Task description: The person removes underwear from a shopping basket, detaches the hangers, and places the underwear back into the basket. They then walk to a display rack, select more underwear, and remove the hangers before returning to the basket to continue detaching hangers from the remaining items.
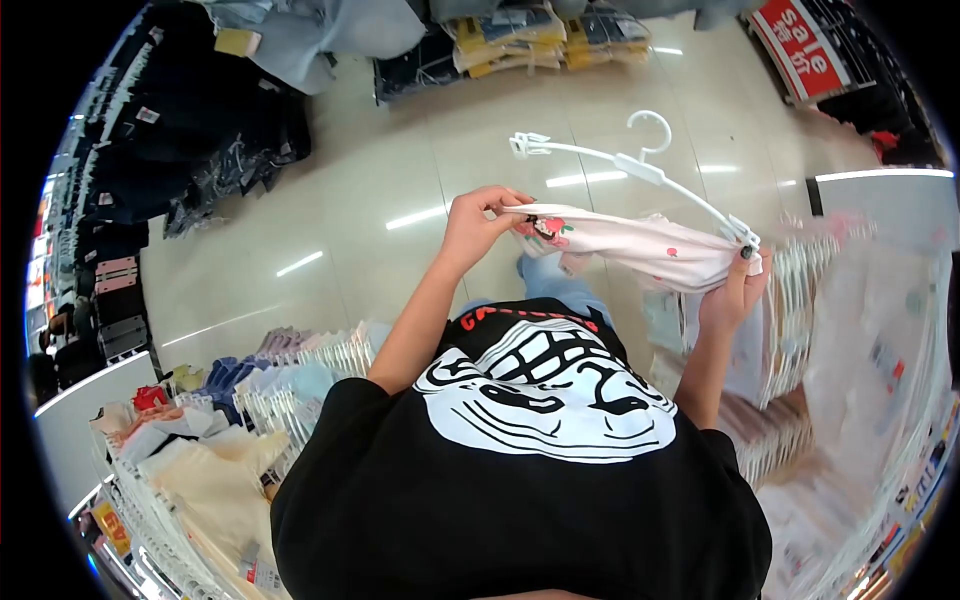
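Observation:
A pale pink garment (630,245) with a printed figure and small pink motifs is stretched between my two hands. Its exact kind is not clear. My left hand (482,222) pinches its left end between thumb and fingers. At the other end, my right hand (735,292) grips the corner just below a hanger clip. The white plastic clip hanger (640,168) slants above the garment. Its right clip is at the garment's right end, by my right fingers. The hanger's left clip (530,145) sticks out in the air, apart from the cloth.
Racks of light clothes on white hangers stand to the left (290,400) and right (800,300). Dark clothes (230,120) hang at the upper left. Packaged garments (510,40) lie ahead. A red sale sign (800,48) is at the upper right, above the tiled floor (360,190).

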Motion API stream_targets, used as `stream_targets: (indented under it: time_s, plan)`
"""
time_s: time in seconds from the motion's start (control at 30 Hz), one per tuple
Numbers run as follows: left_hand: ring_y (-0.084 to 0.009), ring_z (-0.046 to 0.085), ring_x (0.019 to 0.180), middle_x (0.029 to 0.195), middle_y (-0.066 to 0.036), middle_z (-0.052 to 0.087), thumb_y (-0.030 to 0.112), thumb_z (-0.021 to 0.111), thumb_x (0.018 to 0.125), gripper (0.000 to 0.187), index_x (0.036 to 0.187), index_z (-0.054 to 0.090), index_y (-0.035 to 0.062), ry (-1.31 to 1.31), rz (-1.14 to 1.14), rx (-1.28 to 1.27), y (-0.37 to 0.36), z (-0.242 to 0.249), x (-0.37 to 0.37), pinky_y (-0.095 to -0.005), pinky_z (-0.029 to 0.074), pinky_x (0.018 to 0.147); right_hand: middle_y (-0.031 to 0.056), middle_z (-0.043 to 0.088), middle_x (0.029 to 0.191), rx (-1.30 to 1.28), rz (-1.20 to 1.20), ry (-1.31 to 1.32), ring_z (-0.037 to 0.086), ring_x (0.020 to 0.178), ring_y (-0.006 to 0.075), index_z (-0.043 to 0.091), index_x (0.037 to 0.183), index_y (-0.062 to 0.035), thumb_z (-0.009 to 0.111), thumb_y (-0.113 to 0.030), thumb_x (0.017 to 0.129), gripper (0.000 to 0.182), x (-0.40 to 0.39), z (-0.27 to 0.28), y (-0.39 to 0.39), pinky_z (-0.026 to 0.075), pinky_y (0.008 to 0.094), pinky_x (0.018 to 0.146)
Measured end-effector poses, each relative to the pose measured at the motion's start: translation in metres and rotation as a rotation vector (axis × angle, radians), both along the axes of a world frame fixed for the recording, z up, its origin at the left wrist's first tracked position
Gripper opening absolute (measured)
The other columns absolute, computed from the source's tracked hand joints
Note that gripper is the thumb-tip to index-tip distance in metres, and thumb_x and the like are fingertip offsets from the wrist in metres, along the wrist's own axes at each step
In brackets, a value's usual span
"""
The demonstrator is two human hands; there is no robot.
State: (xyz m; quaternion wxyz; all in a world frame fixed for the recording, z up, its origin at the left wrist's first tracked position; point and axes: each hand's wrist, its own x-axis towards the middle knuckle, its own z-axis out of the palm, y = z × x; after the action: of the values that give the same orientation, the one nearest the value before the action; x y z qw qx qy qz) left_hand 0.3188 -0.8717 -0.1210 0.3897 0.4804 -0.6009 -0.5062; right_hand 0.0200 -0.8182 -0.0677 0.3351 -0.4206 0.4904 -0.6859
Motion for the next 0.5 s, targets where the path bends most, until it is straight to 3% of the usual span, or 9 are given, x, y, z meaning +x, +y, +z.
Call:
stream_targets:
  time_s: [0.13,0.23,0.37,0.5]
  plan:
    - [-0.0104,0.055,0.073,0.079,-0.005,0.060,-0.002,0.060,0.070,0.009,0.078,0.056,0.0007,0.032,0.153,0.078,-0.073,0.028,-0.018,-0.0214,0.043,0.066,0.0045,0.050,0.092,0.012,-0.019,-0.091,0.046,0.087,0.0108,0.043,0.097,-0.0026,0.046,-0.016,0.088,0.017,-0.017,0.006,-0.078,0.036,0.0251,0.081]
    - [-0.0080,0.054,0.070,0.077,-0.004,0.059,-0.004,0.061,0.070,0.014,0.083,0.056,0.0001,0.290,0.225,0.111,-0.119,0.025,-0.035,-0.0191,0.043,0.063,0.0043,0.050,0.092,0.054,-0.035,-0.196,0.047,0.087,0.0114,0.044,0.099,-0.0028,0.046,-0.016,0.088,0.017,-0.036,0.000,-0.119,0.037,0.0255,0.081]
    - [-0.0083,0.054,0.070,0.079,-0.004,0.059,-0.004,0.060,0.073,0.015,0.086,0.056,0.0005,0.447,0.272,0.174,-0.166,0.029,-0.047,-0.0188,0.043,0.063,0.0037,0.050,0.087,0.095,-0.098,-0.243,0.045,0.080,0.0087,0.043,0.095,-0.0027,0.045,-0.016,0.089,0.015,-0.048,-0.004,-0.161,0.038,0.0226,0.074]
    - [-0.0093,0.054,0.071,0.081,-0.004,0.058,-0.002,0.059,0.075,0.012,0.086,0.056,0.0006,0.685,0.290,0.240,-0.210,0.020,-0.063,-0.0194,0.043,0.066,0.0053,0.051,0.094,0.136,-0.102,-0.254,0.048,0.088,0.0122,0.045,0.100,-0.0033,0.047,-0.014,0.088,0.017,-0.066,-0.022,-0.187,0.040,0.0263,0.079]
